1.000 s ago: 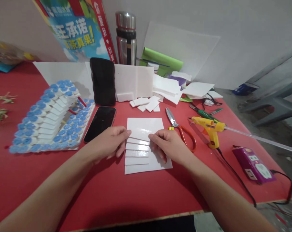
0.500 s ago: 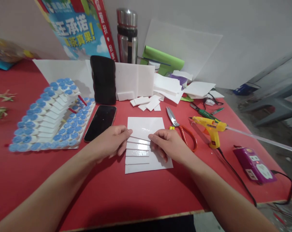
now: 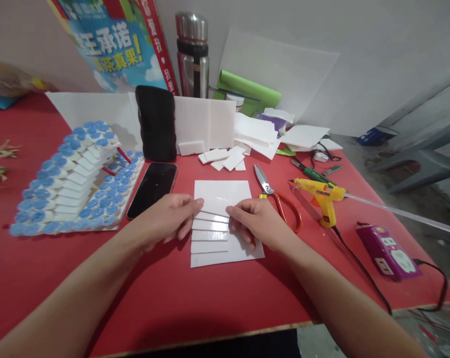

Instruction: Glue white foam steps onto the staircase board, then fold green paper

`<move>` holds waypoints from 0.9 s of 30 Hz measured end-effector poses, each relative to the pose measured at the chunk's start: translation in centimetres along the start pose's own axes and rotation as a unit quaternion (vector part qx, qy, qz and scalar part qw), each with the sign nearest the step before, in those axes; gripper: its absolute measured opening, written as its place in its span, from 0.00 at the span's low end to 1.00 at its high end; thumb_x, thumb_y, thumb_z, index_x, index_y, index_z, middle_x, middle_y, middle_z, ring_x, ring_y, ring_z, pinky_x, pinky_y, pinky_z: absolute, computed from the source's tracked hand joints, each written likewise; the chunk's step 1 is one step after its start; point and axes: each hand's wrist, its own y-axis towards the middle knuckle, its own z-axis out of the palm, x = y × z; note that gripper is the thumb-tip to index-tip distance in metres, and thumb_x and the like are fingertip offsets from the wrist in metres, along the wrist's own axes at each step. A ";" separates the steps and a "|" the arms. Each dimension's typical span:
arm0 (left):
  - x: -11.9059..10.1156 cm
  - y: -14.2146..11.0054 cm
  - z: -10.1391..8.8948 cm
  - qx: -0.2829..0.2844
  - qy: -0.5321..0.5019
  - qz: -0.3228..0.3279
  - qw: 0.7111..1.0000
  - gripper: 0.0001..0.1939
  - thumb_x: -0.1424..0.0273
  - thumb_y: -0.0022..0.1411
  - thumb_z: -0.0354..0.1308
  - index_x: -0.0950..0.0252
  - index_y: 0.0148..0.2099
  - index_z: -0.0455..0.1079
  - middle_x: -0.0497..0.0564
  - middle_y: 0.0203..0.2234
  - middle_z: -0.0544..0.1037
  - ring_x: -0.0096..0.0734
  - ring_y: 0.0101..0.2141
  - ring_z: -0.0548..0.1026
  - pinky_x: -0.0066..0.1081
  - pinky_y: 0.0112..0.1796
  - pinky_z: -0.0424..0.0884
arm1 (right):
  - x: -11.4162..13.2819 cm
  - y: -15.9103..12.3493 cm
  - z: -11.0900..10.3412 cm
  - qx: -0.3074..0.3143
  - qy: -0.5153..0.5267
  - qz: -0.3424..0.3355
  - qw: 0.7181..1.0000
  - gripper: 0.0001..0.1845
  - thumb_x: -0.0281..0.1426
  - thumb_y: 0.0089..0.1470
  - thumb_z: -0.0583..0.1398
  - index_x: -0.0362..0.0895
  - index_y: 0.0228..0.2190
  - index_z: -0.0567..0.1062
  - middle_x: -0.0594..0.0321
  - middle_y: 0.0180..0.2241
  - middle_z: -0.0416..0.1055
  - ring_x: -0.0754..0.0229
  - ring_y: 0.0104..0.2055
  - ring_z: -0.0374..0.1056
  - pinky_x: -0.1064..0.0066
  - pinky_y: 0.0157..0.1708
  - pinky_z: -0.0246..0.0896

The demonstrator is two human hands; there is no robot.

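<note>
A white foam board [image 3: 225, 191] lies flat on the red table, with several narrow white strips [image 3: 210, 235] overlapping like steps down its left part. My left hand [image 3: 180, 215] has its thumb and fingers closed at the left end of the uppermost strip [image 3: 212, 215]. At that strip's right end, my right hand [image 3: 253, 219] pinches with thumb and bent fingers, its other fingers resting over the board. Glossy patches shine on the strips. Exactly how the fingertips grip the strip is partly hidden.
Right of the board lie orange-handled scissors [image 3: 294, 211], a yellow glue gun [image 3: 324, 196] with its cord, and a purple power box [image 3: 391, 256]. Left are a phone [image 3: 154, 186] and a blue-and-white stepped model [image 3: 76, 184]. Loose white pieces [image 3: 225, 158] lie behind.
The whole scene sits slightly farther left in the picture. Both hands stay at the ends of the uppermost strip, with hardly any movement relative to the board.
</note>
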 end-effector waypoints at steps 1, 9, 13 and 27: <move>0.1 0.0 0.0 -0.001 0.004 0.000 1.000 0.26 0.49 0.72 0.50 0.60 0.27 0.61 0.43 0.11 0.67 0.22 0.12 0.56 0.27 0.19 0.54 | 0.0 0.0 0.0 -0.001 0.000 -0.001 1.000 0.22 0.46 0.61 0.64 0.45 0.22 0.73 0.71 0.12 0.64 0.68 0.10 0.57 0.77 0.08 0.54; 0.4 0.3 0.2 -0.005 0.016 -0.001 1.000 0.23 0.49 0.71 0.51 0.60 0.30 0.62 0.42 0.11 0.67 0.22 0.11 0.55 0.27 0.18 0.51 | 0.1 0.1 0.3 -0.014 0.009 0.004 1.000 0.22 0.46 0.60 0.64 0.45 0.21 0.73 0.68 0.15 0.69 0.69 0.10 0.56 0.77 0.07 0.54; 0.1 0.2 0.3 -0.013 0.014 -0.010 1.000 0.22 0.49 0.70 0.52 0.59 0.31 0.62 0.41 0.11 0.67 0.22 0.10 0.53 0.27 0.16 0.47 | 0.2 0.1 0.3 -0.016 0.019 0.010 1.000 0.21 0.45 0.59 0.65 0.45 0.22 0.73 0.66 0.18 0.73 0.69 0.10 0.56 0.76 0.07 0.54; 0.3 0.2 0.2 -0.013 0.014 0.002 1.000 0.22 0.49 0.70 0.52 0.59 0.31 0.61 0.41 0.11 0.67 0.22 0.11 0.55 0.26 0.17 0.49 | 0.0 0.2 0.4 -0.019 0.013 0.000 1.000 0.20 0.44 0.59 0.65 0.45 0.22 0.72 0.67 0.18 0.73 0.69 0.11 0.57 0.77 0.07 0.55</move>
